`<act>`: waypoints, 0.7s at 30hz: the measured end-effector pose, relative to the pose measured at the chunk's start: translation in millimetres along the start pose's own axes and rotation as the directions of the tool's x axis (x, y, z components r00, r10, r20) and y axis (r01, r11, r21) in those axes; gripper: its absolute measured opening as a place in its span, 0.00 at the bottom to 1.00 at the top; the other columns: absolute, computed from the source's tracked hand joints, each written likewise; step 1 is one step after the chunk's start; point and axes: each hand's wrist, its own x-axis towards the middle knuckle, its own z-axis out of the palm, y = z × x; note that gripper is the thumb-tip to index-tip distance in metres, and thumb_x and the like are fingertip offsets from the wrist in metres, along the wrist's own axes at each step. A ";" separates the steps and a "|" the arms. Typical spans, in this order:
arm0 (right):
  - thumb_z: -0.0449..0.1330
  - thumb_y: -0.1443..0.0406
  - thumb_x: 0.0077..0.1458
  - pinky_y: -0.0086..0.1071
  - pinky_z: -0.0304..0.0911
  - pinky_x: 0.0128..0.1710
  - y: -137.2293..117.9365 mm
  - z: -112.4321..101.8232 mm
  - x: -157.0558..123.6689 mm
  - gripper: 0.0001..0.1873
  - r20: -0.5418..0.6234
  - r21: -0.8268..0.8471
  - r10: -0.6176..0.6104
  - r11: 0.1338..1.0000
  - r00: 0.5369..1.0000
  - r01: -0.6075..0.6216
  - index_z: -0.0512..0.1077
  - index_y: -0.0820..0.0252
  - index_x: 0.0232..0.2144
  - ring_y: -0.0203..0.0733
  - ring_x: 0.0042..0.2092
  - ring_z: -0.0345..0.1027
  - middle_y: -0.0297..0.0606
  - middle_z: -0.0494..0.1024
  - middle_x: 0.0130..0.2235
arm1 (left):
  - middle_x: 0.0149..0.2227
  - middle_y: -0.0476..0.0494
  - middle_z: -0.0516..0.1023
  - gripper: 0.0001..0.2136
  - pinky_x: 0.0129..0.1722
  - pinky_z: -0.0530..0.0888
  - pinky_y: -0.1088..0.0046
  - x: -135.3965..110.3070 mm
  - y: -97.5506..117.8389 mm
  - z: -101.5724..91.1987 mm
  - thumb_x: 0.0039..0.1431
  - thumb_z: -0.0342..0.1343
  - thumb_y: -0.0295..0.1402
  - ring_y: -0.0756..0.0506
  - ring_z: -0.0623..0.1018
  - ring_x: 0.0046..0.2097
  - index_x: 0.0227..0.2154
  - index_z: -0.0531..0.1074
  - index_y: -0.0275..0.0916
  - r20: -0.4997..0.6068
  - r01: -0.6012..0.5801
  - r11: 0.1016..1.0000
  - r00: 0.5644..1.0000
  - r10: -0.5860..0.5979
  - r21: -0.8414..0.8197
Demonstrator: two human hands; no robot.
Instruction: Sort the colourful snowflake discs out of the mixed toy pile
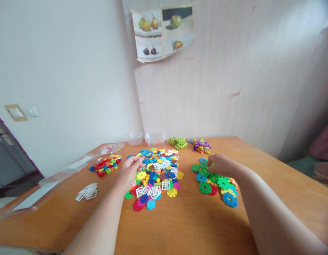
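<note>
My left hand (130, 171) is at the left edge of a mixed pile of small plastic building pieces (153, 177). Its thumb and fingers are pressed together, and whatever lies between them is hidden. Notched round discs in many colours and white window-shaped lattice pieces (155, 192) make up much of that pile. Over a smaller group of discs on the right, mostly green and blue, hangs my right hand (219, 165), fingers bent down and closed. A bit of green disc shows at its fingertips. A blue disc (230, 199) lies at that group's near end.
White lattice pieces (86, 192) and a heap of red, orange and blue bricks (106, 165) lie left. Lime-green pieces (177, 142), purple and yellow pieces (202, 145) and clear containers (154, 139) are at the back. Clear plastic lids (54, 189) line the table's left edge.
</note>
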 end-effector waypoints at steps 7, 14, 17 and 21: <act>0.55 0.61 0.53 0.40 0.62 0.46 -12.2 -6.9 -3.4 0.16 -0.074 -0.021 -0.007 1.000 0.997 0.006 0.79 0.53 0.41 0.51 0.48 0.71 0.42 0.80 0.46 | 0.26 0.44 0.80 0.24 0.31 0.72 0.72 6.6 -7.9 -3.3 0.42 0.66 0.55 0.48 0.75 0.28 0.31 0.75 0.37 -0.039 -0.005 1.000 0.999 0.004 -0.018; 0.51 0.60 0.60 0.72 0.40 0.59 -34.9 8.9 -10.2 0.20 0.020 -0.095 -0.186 0.978 0.982 0.188 0.78 0.42 0.48 0.59 0.63 0.58 0.39 0.72 0.60 | 0.27 0.43 0.81 0.23 0.31 0.71 0.74 9.5 -10.9 -4.8 0.43 0.66 0.53 0.48 0.76 0.28 0.31 0.75 0.37 -0.061 -0.008 1.000 0.998 0.006 -0.030; 0.51 0.60 0.60 0.76 0.40 0.56 -34.9 14.7 -8.3 0.20 0.073 -0.132 -0.175 0.974 0.982 0.183 0.78 0.40 0.48 0.63 0.63 0.57 0.40 0.72 0.59 | 0.27 0.44 0.80 0.22 0.31 0.71 0.74 9.6 -10.2 -4.3 0.43 0.66 0.52 0.48 0.76 0.28 0.31 0.75 0.37 -0.060 0.000 0.999 0.998 -0.002 -0.032; 0.50 0.59 0.61 0.78 0.39 0.54 -29.3 16.6 -3.6 0.20 0.063 -0.142 -0.115 0.982 0.991 0.123 0.77 0.39 0.49 0.64 0.62 0.57 0.41 0.73 0.58 | 0.26 0.44 0.80 0.23 0.30 0.71 0.73 9.4 -9.3 -4.2 0.43 0.66 0.53 0.48 0.75 0.27 0.31 0.76 0.37 -0.069 -0.008 0.999 0.998 0.006 -0.032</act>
